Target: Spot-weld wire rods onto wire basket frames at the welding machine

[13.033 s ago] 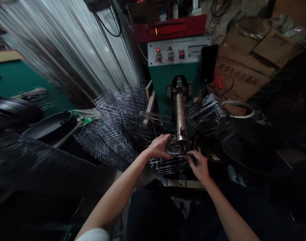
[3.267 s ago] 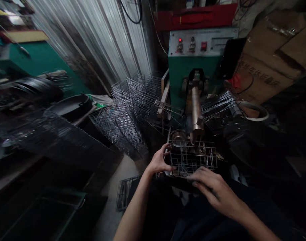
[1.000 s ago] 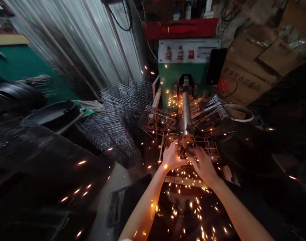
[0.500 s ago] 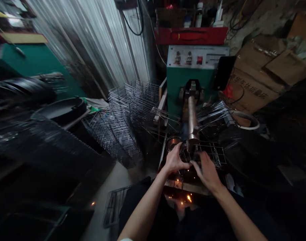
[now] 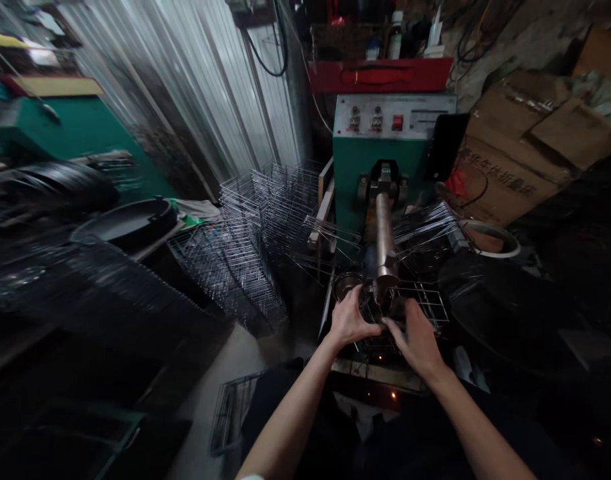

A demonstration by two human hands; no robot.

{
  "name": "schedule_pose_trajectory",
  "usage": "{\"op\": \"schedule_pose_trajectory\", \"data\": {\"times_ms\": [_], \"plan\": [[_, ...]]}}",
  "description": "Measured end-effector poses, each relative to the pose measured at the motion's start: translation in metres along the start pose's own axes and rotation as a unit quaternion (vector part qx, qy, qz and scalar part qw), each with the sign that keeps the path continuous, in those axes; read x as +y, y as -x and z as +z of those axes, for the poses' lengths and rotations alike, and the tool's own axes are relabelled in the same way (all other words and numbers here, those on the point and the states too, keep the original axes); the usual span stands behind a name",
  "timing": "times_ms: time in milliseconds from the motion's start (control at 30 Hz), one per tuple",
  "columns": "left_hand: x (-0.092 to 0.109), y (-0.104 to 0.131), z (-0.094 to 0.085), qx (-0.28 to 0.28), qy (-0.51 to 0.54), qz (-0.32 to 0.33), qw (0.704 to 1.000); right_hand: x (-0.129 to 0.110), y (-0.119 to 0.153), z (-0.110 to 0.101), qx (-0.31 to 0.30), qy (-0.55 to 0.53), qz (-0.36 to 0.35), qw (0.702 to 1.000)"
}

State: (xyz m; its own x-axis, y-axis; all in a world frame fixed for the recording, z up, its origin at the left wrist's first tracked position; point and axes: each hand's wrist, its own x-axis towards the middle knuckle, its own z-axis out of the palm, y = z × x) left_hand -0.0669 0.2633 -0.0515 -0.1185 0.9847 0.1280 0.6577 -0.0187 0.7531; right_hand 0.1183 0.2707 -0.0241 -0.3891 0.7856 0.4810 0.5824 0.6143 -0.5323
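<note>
A green spot welding machine stands straight ahead, its thick metal electrode arm reaching out toward me. Under the arm's tip lies a wire grid, dark and partly covered by my hands. My left hand grips it from the left, thumb pointing inward. On the right, my right hand is curled around the grid's near side, its fingertips partly hidden. Both thumbs almost meet just below the electrode tip. A few small orange sparks glow beneath the hands.
Stacked wire grids stand left of the machine. Thin metal rods lie right of the arm. A black round pan is farther left, cardboard at the right. Another wire frame rests by my left leg.
The bright shower of sparks has shrunk to a few faint specks, and the orange glow left of the electrode is gone. Both hands stay in nearly the same place.
</note>
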Motion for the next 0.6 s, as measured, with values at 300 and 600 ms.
{"op": "schedule_pose_trajectory", "data": {"times_ms": [300, 600], "plan": [[-0.01, -0.027, -0.005, -0.015, 0.013, 0.02, 1.0, 0.015, -0.021, -0.002, 0.001, -0.005, -0.045, 0.999], [-0.016, -0.033, -0.004, -0.004, 0.01, 0.02, 1.0, 0.019, -0.026, 0.003, 0.009, -0.005, -0.044, 0.999]]}}
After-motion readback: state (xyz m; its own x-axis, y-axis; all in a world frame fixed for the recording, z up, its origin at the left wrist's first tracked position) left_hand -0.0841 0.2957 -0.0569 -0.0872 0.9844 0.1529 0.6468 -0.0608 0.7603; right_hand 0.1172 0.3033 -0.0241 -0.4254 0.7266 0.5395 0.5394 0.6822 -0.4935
